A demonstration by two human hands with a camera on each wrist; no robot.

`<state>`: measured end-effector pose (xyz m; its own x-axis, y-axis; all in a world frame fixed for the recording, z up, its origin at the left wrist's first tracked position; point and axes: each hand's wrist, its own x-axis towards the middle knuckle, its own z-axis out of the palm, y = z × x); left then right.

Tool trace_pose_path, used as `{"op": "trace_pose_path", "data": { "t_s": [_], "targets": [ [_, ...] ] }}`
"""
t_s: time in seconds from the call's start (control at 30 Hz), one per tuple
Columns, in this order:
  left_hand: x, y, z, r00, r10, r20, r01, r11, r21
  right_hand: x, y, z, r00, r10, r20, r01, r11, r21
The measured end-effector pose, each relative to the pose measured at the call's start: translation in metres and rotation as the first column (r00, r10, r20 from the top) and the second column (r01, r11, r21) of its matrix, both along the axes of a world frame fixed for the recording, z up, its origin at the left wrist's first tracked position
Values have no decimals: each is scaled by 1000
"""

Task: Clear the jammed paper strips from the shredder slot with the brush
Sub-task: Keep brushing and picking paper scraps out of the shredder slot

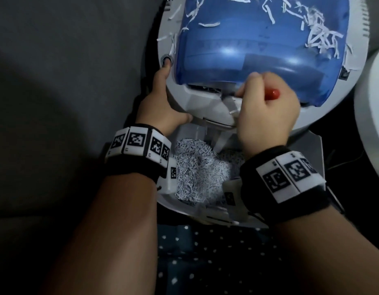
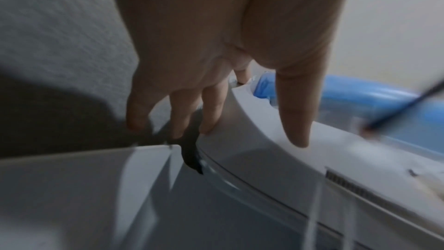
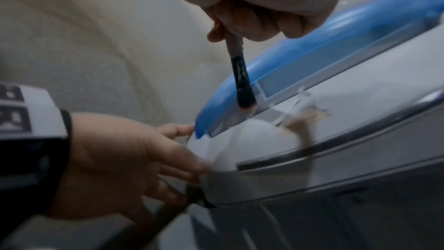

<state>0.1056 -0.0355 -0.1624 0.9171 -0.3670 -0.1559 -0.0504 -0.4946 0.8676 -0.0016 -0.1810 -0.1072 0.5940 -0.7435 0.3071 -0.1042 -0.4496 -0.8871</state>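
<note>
The slot (image 1: pixel 205 88) is the dark gap at the near edge of the blue cover (image 1: pixel 258 50), on the grey shredder (image 1: pixel 203 105) tipped toward the person. Loose strips (image 1: pixel 320 37) lie over the cover, and a few white ones cling beside the slot in the right wrist view. The brush (image 3: pixel 241 81) is held upright with its bristles touching the slot edge, probably so the tip can flick jammed paper outward. The right hand (image 1: pixel 269 107) has its fingers curled tight round the handle, whose red end (image 1: pixel 273 94) pokes out behind the knuckles. The left hand (image 1: pixel 160 103) is spread with straight fingers pressing the shredder's left rim, thumb on top, seemingly to steady it against the brushing. Below, a bin (image 1: pixel 316 145) of shreds (image 1: pixel 197 167) sits under the slot, apparently to catch whatever drops.
</note>
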Motion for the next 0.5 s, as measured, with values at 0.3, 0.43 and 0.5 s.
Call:
{"op": "trace_pose_path", "data": {
  "t_s": [0.3, 0.43, 0.5],
  "targets": [
    [-5, -3, 6, 999, 36, 21, -37, 997, 70, -3, -8, -7, 959, 3, -285, -37, 993, -112],
    [-10, -11, 9, 992, 113, 47, -117, 989, 87, -5, -3, 0, 1000, 6, -1, -6, 1000, -31],
    [-13, -16, 11, 986, 151, 72, -158, 981, 110, 7, 14, -8, 981, 182, -62, -181, 983, 20]
  ]
}}
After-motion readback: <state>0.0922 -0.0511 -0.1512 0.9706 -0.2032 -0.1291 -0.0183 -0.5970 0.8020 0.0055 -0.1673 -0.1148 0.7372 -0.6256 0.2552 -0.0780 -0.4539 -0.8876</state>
